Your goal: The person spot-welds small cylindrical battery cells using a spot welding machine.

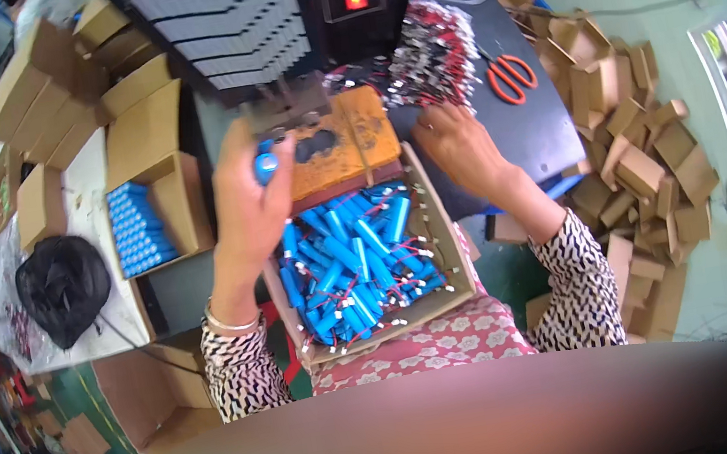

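While your left grip point(250, 202) pinches a single blue cell point(266, 166) between thumb and fingers, that cell sits just to the left of a worn orange block point(368, 136), near the metal fixture point(292, 103) under the machine point(359, 33); it is a short, smooth cylinder in a glossy blue sleeve, its round, paler end turned up towards you. Your right grip point(466, 154) lies at the lower edge of a tangled heap of leads point(435, 49), red, white and silvery, thin and wiry; its fingertips are partly hidden, so you cannot tell whether they pinch one.

The block is boxy, its face scuffed and pitted with dark round marks, a narrow band running across it; against its near side stands an open box point(456, 260) of plain brown cardboard, full of loose blue cylinders point(360, 265) with thin leads and small white connectors; to the left, a cardboard carton point(180, 199) holds more cylinders point(140, 229) in tight rows; orange-handled scissors point(511, 80) rest on the smooth, dark surface point(543, 132).
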Demonstrator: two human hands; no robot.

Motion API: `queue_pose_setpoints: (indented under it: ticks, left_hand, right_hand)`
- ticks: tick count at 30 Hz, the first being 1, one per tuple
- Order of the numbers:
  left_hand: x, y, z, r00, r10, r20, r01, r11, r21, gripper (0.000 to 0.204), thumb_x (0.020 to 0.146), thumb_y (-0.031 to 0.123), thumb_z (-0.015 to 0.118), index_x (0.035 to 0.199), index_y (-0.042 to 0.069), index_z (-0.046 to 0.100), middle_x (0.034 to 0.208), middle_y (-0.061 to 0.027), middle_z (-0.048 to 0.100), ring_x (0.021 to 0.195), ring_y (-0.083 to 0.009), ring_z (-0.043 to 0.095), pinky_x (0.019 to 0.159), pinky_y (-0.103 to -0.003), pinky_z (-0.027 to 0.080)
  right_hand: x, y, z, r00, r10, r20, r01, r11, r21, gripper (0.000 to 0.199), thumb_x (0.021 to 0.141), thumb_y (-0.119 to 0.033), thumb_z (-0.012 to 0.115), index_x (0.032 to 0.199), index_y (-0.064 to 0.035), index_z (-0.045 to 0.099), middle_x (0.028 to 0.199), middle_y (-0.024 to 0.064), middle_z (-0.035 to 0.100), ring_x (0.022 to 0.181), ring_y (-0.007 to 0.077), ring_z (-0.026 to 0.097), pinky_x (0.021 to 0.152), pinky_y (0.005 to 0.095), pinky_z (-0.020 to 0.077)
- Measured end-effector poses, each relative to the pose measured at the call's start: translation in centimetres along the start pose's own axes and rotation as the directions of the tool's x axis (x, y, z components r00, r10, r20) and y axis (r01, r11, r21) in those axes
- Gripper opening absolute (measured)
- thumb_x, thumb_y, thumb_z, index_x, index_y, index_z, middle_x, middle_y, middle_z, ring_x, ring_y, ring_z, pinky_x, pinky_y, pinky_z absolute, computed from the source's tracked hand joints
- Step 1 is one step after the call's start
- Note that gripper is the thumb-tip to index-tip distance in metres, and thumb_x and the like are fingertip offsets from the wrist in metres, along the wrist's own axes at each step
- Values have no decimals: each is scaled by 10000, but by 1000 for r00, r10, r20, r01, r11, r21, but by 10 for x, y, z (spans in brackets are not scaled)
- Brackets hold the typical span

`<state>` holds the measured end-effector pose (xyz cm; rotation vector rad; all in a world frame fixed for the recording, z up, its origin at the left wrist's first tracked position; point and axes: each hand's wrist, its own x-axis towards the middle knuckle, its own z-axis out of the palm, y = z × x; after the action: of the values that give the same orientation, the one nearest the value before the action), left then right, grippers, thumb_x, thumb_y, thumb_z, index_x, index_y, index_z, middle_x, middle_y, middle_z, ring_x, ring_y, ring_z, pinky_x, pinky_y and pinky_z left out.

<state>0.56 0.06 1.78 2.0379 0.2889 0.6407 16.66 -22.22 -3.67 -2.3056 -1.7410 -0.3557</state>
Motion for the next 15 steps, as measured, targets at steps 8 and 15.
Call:
queue_pose_setpoints:
  ticks: [8, 15]
  left_hand:
    - [-7, -20, 17, 978, 205, 36, -208, 971, 120, 183, 856, 131, 641, 995, 12, 646, 936, -153, 632, 834, -291, 604, 748, -340, 464]
    - [2, -12, 9, 987, 152, 53, -158, 979, 131, 149, 819, 110, 675, 923, 8, 640, 960, -155, 597, 865, -340, 584, 716, -377, 466]
  right_hand:
    - [0, 15, 8, 942, -112, 316, 206, 937, -284, 160, 686, -53, 569, 842, -21, 576, 891, 127, 533, 901, 303, 524, 781, 383, 440]
    - [8, -12, -38, 917, 396, 42, -364, 791, 493, 212, 869, 10, 485, 1066, 40, 558, 1023, 214, 543, 869, 391, 556, 753, 417, 452]
